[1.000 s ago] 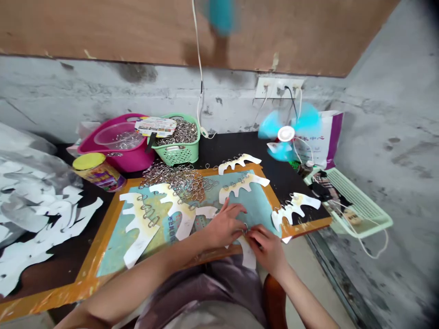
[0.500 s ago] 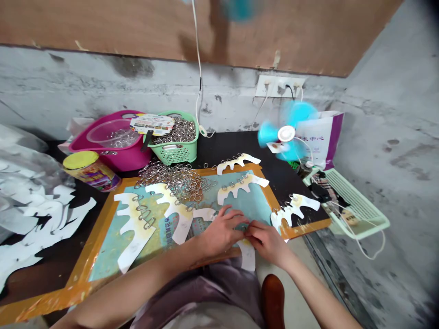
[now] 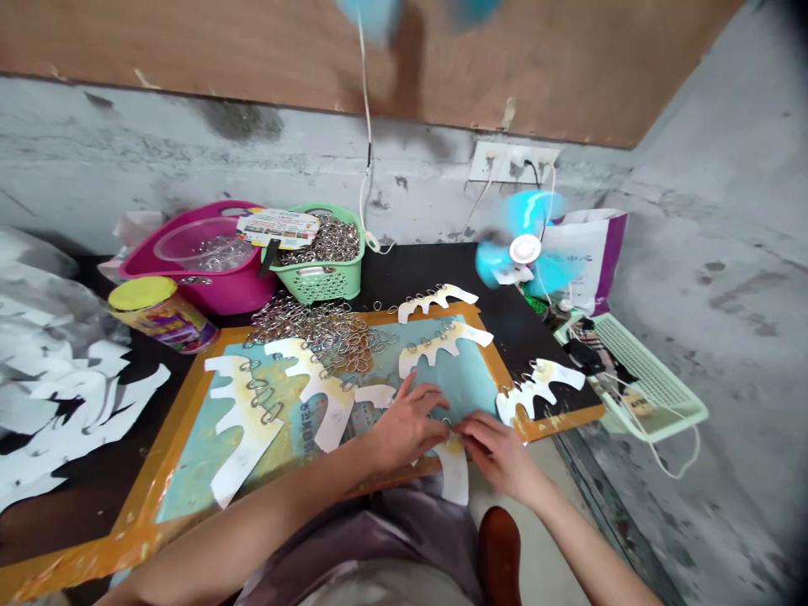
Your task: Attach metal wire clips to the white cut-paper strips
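Note:
Near the board's front edge, my left hand (image 3: 409,427) bends over a white scalloped cut-out piece (image 3: 454,478), gripping its upper part with thumb and lower fingers while other fingers stay lifted. A metal ring (image 3: 448,424) shows at the piece's top, between my hands. To its right, my right hand (image 3: 496,450) has its thumb and fingertips pinched close beside that ring; what they hold is hidden. Similar cut-outs with rings along their notched edges lie around: a left one (image 3: 243,421), a middle one (image 3: 334,412), and a right one (image 3: 543,387).
A heap of metal rings (image 3: 334,332) lies behind the cut-outs on the taped board (image 3: 177,471). Behind stand a pink basket (image 3: 240,295), a green basket (image 3: 328,286) and a yellow-lidded jar (image 3: 164,316). White cut-outs (image 3: 94,412) pile up left; a spinning fan (image 3: 525,248) stands right.
My right fingertips have drawn slightly away from my left hand, and the ring between them now shows more clearly. The view has shifted a little.

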Motion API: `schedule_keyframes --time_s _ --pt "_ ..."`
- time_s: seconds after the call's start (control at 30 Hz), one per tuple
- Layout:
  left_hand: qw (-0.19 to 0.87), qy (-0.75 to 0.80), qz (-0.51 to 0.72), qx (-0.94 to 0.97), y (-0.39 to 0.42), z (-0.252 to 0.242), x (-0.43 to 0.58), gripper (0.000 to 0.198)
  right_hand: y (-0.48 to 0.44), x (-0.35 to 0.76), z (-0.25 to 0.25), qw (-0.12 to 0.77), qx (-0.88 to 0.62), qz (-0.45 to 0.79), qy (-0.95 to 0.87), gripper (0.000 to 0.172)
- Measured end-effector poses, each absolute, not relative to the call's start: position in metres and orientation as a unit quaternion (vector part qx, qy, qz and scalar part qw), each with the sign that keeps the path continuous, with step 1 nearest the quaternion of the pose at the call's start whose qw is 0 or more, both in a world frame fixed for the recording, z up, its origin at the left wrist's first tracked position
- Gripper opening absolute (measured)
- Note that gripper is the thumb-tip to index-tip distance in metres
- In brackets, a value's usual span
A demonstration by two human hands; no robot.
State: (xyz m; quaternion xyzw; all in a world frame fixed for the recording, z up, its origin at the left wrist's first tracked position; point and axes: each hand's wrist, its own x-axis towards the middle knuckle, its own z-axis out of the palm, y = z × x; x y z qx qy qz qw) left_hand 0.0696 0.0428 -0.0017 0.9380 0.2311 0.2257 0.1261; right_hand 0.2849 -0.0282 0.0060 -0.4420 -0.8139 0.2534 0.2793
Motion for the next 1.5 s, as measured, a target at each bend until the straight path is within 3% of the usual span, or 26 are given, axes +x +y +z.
schedule_keyframes --time_s 0.27,0.5,0.67,0.87,1.1,1.33,1.5 --pt "0.101 0.213 0.248 0.94 0.043 -0.009 0.07 0.02 -0.001 0.293 0.006 0.203 -0.386 0.22 -0.873 0.026" --pt "0.149 0.237 0.205 0.938 0.045 -0.005 0.07 0.01 -0.014 0.299 0.009 0.176 -0.364 0.166 -0.899 0.024" --pt "0.154 0.234 0.214 0.936 0.042 -0.002 0.071 0.009 -0.034 0.294 0.003 0.191 -0.404 0.126 -0.885 0.023" --pt "0.1 0.217 0.209 0.948 0.038 -0.003 0.069 0.022 -0.035 0.293 0.001 0.204 -0.405 0.148 -0.879 0.025" --pt "0.09 0.205 0.21 0.952 0.038 -0.004 0.069 0.025 -0.04 0.299 -0.003 0.322 -0.385 0.226 -0.835 0.028" --pt "0.095 0.21 0.208 0.951 0.038 -0.002 0.07 0.02 -0.047 0.292 -0.009 0.268 -0.424 0.169 -0.849 0.036" --pt "0.111 0.231 0.181 0.949 0.04 0.008 0.072 0.01 -0.045 0.285 -0.009 0.282 -0.449 0.183 -0.828 0.039"
